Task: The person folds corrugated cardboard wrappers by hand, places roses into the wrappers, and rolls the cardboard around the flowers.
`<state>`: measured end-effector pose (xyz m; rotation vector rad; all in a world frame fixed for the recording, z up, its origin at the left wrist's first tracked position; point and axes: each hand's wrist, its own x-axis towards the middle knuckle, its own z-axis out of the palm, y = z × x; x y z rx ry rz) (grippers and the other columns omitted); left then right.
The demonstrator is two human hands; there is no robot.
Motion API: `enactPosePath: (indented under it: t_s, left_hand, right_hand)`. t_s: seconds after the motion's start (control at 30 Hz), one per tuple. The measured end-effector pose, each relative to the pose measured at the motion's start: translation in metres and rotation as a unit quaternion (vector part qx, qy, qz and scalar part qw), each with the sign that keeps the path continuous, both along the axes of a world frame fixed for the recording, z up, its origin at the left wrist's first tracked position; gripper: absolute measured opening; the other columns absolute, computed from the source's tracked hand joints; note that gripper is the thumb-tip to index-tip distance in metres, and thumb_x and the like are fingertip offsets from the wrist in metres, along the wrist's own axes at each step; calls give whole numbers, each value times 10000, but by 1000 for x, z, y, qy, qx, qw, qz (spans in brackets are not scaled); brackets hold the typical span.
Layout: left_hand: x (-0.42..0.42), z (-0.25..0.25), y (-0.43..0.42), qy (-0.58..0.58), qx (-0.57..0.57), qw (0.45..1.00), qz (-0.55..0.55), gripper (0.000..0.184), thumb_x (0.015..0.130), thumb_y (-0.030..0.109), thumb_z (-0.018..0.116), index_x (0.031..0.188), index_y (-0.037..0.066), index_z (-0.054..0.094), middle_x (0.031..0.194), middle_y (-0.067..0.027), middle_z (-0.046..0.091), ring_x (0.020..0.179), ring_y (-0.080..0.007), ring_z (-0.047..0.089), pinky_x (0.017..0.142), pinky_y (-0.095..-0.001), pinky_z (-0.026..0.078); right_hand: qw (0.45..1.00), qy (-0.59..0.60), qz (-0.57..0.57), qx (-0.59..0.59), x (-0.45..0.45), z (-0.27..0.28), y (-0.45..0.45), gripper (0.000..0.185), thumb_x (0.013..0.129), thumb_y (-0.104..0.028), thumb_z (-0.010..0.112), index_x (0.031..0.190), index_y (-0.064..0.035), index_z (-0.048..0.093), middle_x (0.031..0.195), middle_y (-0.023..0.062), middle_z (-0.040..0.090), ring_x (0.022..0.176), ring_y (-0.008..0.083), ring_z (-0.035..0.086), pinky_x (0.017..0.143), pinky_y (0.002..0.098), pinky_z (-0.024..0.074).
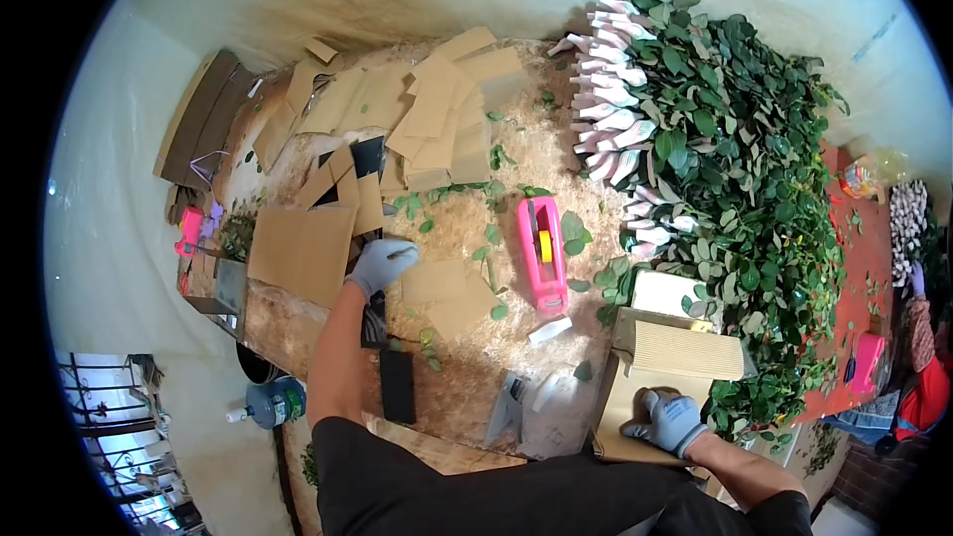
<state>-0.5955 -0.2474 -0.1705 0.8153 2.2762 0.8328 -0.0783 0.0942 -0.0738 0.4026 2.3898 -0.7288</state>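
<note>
My left hand, in a pale grey glove, is closed with its fingers pressed together, above the table beside cut cardboard pieces. Whether anything thin is pinched in it cannot be made out. My right hand, in a matching glove, lies on a brown cardboard sheet at the table's front edge, thumb and fingers apart. Just beyond it is a ribbed cardboard piece. Between my hands stands a pink tape dispenser with a yellow core.
Leafy stems with wrapped white-pink heads are piled at the right. More cardboard sheets lie at the back. A black strip and loose leaves are on the table. Another person in a red garment works at far right.
</note>
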Motion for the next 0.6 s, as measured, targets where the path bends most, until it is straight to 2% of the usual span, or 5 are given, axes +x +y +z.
enactPosePath:
  t_s: [0.17,0.23,0.47,0.53,0.6]
  left_hand:
    - [-35,-17,-36,8,97,960,261,266,930,230,706,1022,-19,708,996,-155,740,1009,-255,711,865,-373,546]
    - [-47,-24,-37,260,52,900,347,424,909,226,722,1224,-35,610,1223,-218,673,1153,-310,660,977,-417,510]
    - [-80,-47,-20,165,3,955,248,984,751,302,829,1559,62,322,1538,-279,397,1427,-384,420,1168,-461,371]
    - [-69,-18,5,231,-209,930,195,1039,707,342,843,1582,105,334,1587,-279,334,1462,-387,368,1179,-459,364]
    - [-74,-24,5,227,-198,935,185,1005,705,333,843,1564,103,374,1581,-264,359,1454,-389,383,1175,-451,373]
  right_hand:
    - [1000,0,-15,-21,1,-3,1,480,820,-532,755,1002,-101,646,1017,150,703,1015,375,660,881,481,518]
    - [1000,7,-12,-15,0,-3,1,481,820,-532,755,1005,-102,646,1015,151,703,1015,375,659,883,481,517]
    - [1000,-7,-13,-17,-2,0,0,499,830,-549,742,1015,-96,647,1035,156,706,1021,379,661,883,485,518]
    - [1000,-8,-17,-12,-3,3,0,505,833,-555,737,1021,-96,646,1040,157,706,1023,380,661,884,485,518]
    - [1000,-26,-5,10,-4,5,-1,538,832,-576,728,1052,-92,644,1049,163,706,1030,380,660,890,484,518]
